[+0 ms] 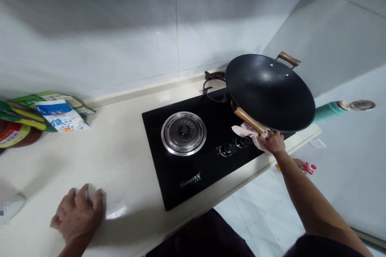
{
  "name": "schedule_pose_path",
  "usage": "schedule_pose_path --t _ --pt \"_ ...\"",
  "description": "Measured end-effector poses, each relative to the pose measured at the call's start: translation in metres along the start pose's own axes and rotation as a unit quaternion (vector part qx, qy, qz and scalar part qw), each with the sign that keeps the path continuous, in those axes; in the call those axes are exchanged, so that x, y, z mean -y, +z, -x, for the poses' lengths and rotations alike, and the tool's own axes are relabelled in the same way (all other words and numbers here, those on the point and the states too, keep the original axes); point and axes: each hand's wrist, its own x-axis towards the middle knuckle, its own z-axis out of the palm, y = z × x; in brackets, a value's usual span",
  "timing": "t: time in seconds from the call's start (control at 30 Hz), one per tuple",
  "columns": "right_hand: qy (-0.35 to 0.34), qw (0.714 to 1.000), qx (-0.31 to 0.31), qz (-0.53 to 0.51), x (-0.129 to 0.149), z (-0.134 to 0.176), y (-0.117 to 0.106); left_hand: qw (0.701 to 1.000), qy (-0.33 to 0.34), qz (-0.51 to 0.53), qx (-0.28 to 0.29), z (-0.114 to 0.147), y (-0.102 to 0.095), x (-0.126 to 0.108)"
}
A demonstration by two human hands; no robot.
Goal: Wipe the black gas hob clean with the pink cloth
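Observation:
My right hand (273, 143) is closed on a pale pink cloth (245, 131), under the near wooden handle of a black wok (268, 92). My fingers are right by the handle and the wok's near rim; whether they also grip the wok I cannot tell. The wok sits over the right part of a black glass gas stove (187, 168), hiding the burner there. My left hand (79, 213) lies on the pale countertop (126, 164), left of the stove, fingers apart and holding nothing.
The left burner (184, 130) is exposed, without a pan support. A black pan support (214, 88) lies behind the stove, left of the wok. Food packets (62, 115) and a jar (21, 134) stand at far left. A green cylindrical object (328, 111) is right of the wok.

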Motion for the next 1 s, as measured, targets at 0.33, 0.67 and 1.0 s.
schedule_pose_path --t 0.33,0.67,1.0 --pt "0.010 0.999 -0.049 0.005 0.069 0.121 0.039 1.000 0.017 0.007 0.024 0.000 -0.005 0.000" --pt "-0.046 0.997 0.012 0.057 0.181 0.210 0.041 0.998 0.051 0.025 0.002 0.005 -0.004 0.003" --pt "-0.203 0.979 0.027 0.010 0.262 0.243 0.045 0.997 0.071 0.020 0.005 0.007 -0.011 0.004"
